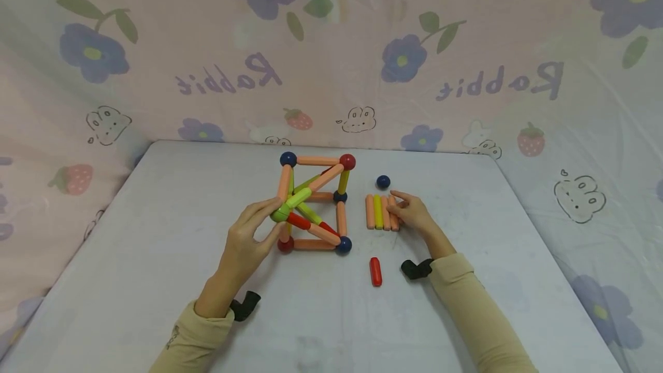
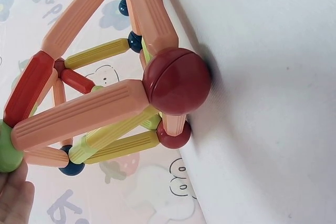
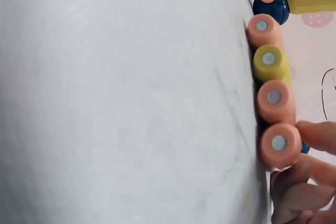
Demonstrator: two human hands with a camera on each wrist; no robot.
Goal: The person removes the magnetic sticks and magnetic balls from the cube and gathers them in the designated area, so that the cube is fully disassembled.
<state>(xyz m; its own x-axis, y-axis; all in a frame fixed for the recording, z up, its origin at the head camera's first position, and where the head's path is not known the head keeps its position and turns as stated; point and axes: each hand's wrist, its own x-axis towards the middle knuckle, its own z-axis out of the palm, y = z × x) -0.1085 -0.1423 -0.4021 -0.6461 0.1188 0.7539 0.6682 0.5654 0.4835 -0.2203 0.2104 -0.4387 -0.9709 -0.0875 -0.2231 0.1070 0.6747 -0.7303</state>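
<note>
With thumb and fingertips, my left hand [image 1: 247,236] grips a green ball [image 1: 279,213] at the near corner of a cube-like frame of magnetic sticks and balls. Salmon, red and lime sticks run from that ball to red and blue balls; a red corner ball [image 2: 177,81] looms large in the left wrist view. My right hand [image 1: 416,216] is at the right end of a row of sticks lying side by side. Its fingers pinch the outermost salmon magnetic stick [image 3: 281,146], whose round metal end faces the right wrist camera. Beside it lie a yellow stick [image 1: 378,212] and other salmon ones.
A loose blue ball [image 1: 383,182] sits just behind the row. Nearer to me, a single red stick [image 1: 376,272] lies on the white table [image 1: 129,258]. A patterned curtain [image 1: 331,62] hangs behind the table's far edge.
</note>
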